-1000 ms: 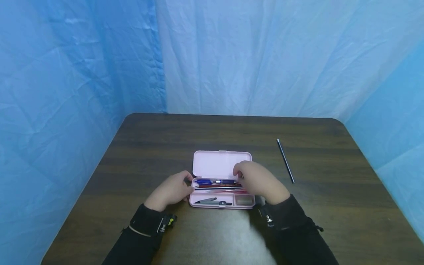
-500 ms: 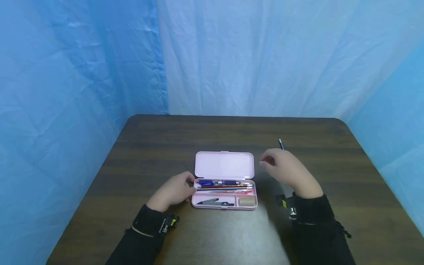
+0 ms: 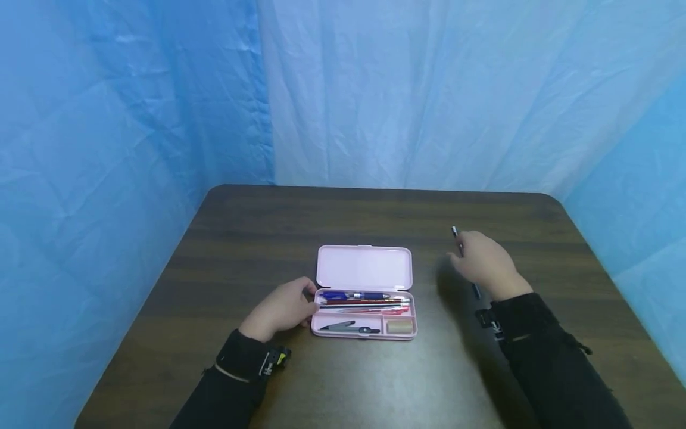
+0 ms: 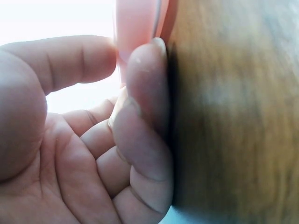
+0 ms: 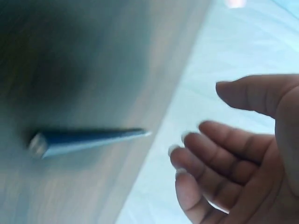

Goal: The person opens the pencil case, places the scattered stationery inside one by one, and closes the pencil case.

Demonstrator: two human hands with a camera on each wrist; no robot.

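Your left hand [image 3: 278, 310] rests on the table [image 3: 257, 226] at the left end of the open pink case [image 3: 364, 292], fingers loosely curled, with thumb and fingertips [image 4: 145, 70] touching the case's edge; nothing is pinched, it only steadies the case. The case lies with its long side across you, lid laid flat toward the far side, pens [image 3: 364, 301] stacked lengthwise in the upper tray, a compass [image 3: 348, 327] and an eraser [image 3: 399, 326] in the near compartments. To the right of the case, well apart from it, lies the pencil [image 3: 455, 232], and your right hand [image 3: 485, 265] is over its middle, so only the far tip and a short near stretch [image 3: 476, 291] show in the head view. Its long axis runs away from you, slanting slightly leftward at the far end, roughly square to the case's length. In the right wrist view the pencil [image 5: 88, 139] lies flat on the table just beyond your fingertips [image 5: 180, 163], its pointed end toward them; the fingers are spread and relaxed, not touching it. The right hand is clearly the nearer one; the left is on the other side of the case
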